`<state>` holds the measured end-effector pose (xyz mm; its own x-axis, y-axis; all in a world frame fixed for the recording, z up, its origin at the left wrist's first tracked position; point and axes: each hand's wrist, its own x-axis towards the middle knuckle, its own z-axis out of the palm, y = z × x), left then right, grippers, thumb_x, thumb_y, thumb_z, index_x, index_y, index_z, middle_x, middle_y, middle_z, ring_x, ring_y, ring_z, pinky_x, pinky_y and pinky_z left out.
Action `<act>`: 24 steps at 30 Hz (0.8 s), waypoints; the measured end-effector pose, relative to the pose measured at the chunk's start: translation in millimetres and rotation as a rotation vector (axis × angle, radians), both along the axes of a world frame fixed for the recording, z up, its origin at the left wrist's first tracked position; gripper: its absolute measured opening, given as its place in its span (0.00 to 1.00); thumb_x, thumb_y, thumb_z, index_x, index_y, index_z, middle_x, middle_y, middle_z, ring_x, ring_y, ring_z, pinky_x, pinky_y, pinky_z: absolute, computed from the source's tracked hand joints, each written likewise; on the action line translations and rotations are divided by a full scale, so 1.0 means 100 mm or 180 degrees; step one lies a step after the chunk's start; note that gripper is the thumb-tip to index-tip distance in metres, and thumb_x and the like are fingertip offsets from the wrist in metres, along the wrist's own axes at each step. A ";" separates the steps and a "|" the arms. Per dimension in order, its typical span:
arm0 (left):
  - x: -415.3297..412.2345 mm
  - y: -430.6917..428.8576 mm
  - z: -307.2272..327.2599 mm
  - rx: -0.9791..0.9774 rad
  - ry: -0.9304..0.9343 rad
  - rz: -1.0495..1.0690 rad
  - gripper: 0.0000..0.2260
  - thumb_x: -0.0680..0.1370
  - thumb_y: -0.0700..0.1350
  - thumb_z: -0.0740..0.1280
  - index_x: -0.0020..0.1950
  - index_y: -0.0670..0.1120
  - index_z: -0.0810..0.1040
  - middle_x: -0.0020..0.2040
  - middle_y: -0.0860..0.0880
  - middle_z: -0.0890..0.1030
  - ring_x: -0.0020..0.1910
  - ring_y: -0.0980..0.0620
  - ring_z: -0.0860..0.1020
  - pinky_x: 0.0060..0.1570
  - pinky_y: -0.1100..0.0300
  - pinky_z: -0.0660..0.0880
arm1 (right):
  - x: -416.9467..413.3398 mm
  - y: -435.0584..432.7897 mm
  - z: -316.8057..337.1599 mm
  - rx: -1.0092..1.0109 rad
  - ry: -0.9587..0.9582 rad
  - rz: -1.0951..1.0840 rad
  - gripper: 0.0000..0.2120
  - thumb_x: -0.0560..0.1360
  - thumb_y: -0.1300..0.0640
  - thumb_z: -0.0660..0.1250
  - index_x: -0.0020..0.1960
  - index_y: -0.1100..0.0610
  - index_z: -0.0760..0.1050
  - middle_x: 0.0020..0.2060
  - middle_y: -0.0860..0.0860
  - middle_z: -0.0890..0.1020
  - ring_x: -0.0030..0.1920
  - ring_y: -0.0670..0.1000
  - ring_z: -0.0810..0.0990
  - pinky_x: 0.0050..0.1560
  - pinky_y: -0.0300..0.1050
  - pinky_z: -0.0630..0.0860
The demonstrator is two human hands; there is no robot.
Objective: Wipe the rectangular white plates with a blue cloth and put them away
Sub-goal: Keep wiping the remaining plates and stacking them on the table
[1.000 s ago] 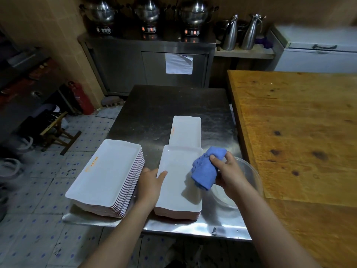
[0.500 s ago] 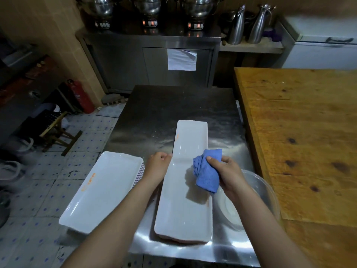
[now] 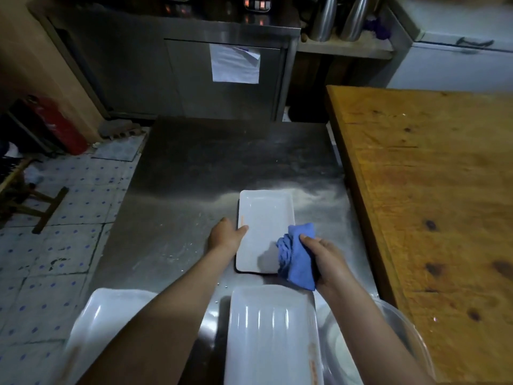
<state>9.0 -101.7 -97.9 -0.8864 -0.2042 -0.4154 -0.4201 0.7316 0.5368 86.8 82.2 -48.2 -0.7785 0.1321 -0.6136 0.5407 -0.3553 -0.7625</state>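
Observation:
A single rectangular white plate (image 3: 263, 229) lies flat on the steel table (image 3: 194, 173). My left hand (image 3: 226, 236) grips its left edge, thumb on the rim. My right hand (image 3: 323, 259) holds a bunched blue cloth (image 3: 298, 257) over the plate's near right corner. Closer to me sits a stack of white plates (image 3: 272, 334), and another stack (image 3: 108, 318) shows at the lower left, partly hidden by my left forearm.
A clear bowl (image 3: 410, 345) sits at the table's near right corner, beside a large wooden table (image 3: 433, 195). A steel cabinet (image 3: 177, 70) stands behind, a red extinguisher (image 3: 59, 125) and a wooden stool (image 3: 25, 195) on the tiled floor to the left.
The view has tilted down and forward. My left hand has moved from the near stack to the far plate's left edge, and the cloth hand has moved forward over that plate.

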 end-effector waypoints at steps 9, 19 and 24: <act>-0.10 0.06 -0.11 0.0332 0.0126 -0.0085 0.08 0.76 0.48 0.65 0.45 0.45 0.69 0.44 0.47 0.77 0.40 0.47 0.72 0.37 0.59 0.63 | -0.02 0.08 -0.12 0.0319 -0.0133 -0.0234 0.04 0.76 0.58 0.66 0.45 0.59 0.75 0.33 0.54 0.84 0.34 0.52 0.82 0.36 0.44 0.78; 0.02 0.01 0.06 0.0755 0.0288 0.0565 0.07 0.81 0.46 0.55 0.49 0.43 0.63 0.49 0.41 0.75 0.43 0.42 0.73 0.39 0.56 0.66 | 0.04 0.18 0.02 0.0265 -0.0069 -0.0591 0.04 0.76 0.60 0.65 0.45 0.60 0.75 0.38 0.58 0.83 0.38 0.56 0.81 0.39 0.46 0.77; 0.05 -0.02 0.38 0.1095 0.0469 0.0740 0.08 0.81 0.47 0.54 0.53 0.43 0.64 0.46 0.45 0.73 0.40 0.45 0.72 0.36 0.57 0.67 | 0.11 0.19 0.17 0.0072 0.0127 -0.0618 0.06 0.76 0.61 0.64 0.42 0.61 0.77 0.35 0.57 0.84 0.35 0.55 0.83 0.37 0.45 0.79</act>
